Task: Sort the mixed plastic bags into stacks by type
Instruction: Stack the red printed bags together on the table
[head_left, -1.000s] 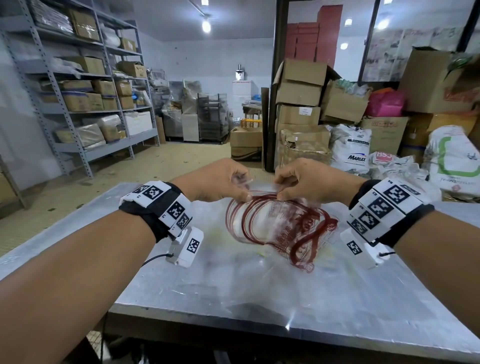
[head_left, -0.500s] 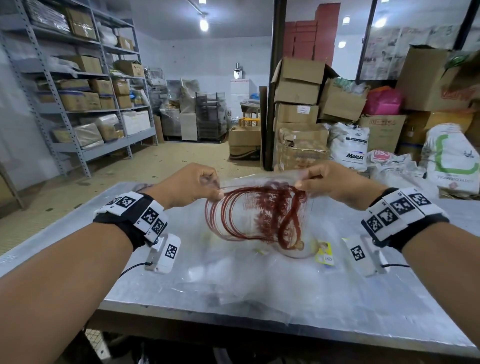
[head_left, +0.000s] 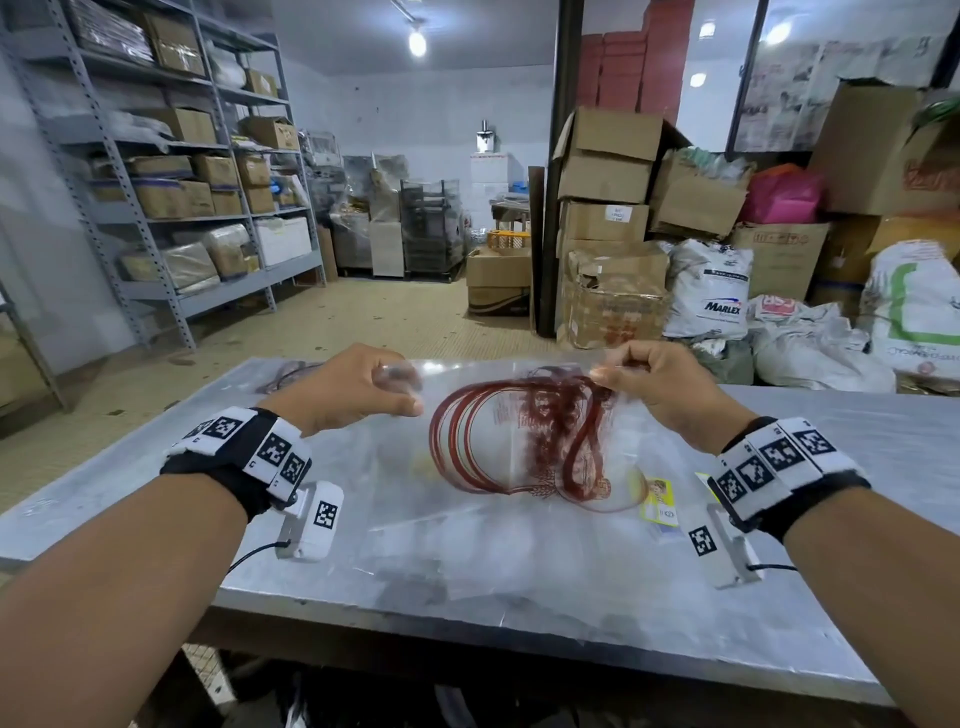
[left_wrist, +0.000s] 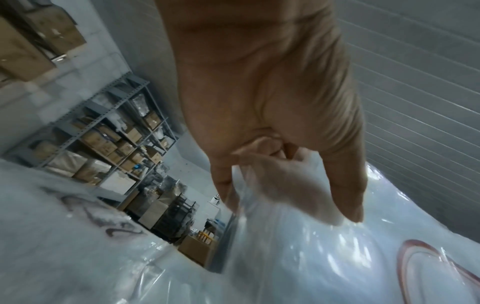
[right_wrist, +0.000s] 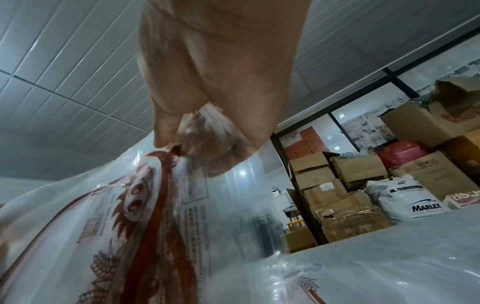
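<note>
Fingers (left_wrist: 348, 197) of the left hand (head_left: 343, 389) are pinching the top edge of the red-printed clear bag (head_left: 519, 441) at 10 o'clock, while the right hand (head_left: 654, 384) is pinching the same edge at 2 o'clock, suspending it above the metal table (head_left: 857, 597). For a clean sort, both pinches should be keeping that edge taut and level so the print is reading clearly. Other clear bags (head_left: 467, 561) are lying flat beneath; contents of the cardboard boxes (head_left: 608, 171) at 1 o'clock cannot be told.

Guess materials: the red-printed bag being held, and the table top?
Red-printed bag: thin clear plastic film, glossy; the table shows through it, and it creases and glints where both hands pinch its top edge. Table: looks like bare metal sheet, dull grey with soft reflections and scuffs; which metal, I cannot tell.
</note>
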